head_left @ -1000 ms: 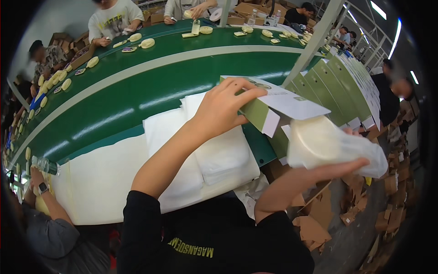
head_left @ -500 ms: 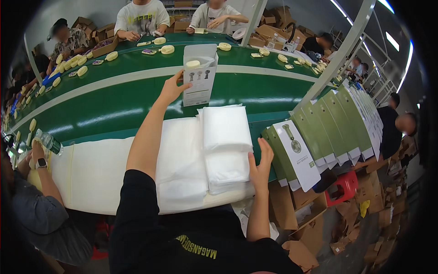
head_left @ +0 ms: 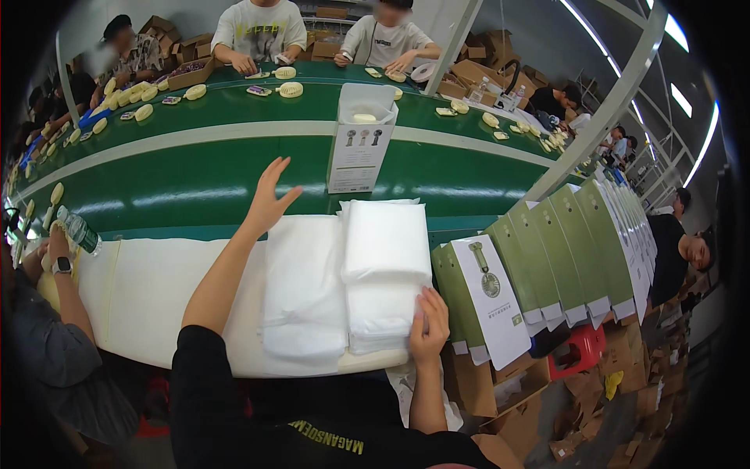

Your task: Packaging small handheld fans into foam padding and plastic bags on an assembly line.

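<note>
My left hand point(head_left: 269, 191) is stretched out over the green conveyor belt point(head_left: 195, 176), fingers spread, holding nothing. An open white carton point(head_left: 359, 144) stands upright on the belt just to its right, apart from the hand. My right hand point(head_left: 428, 327) rests on the near right corner of a stack of white foam bags point(head_left: 383, 266) at the table's front edge. A second flat pile of white bags point(head_left: 305, 289) lies to the left of that stack.
A row of folded green-and-white cartons point(head_left: 547, 258) stands at my right. Cream-coloured small fans point(head_left: 291, 89) lie along the belt's far side, where several people sit. A person at my left holds a water bottle point(head_left: 78, 230). Cardboard boxes point(head_left: 594, 391) fill the floor at lower right.
My left hand has let go of the white carton, which now stands on the belt further right. My right hand has settled on the bag stack's corner.
</note>
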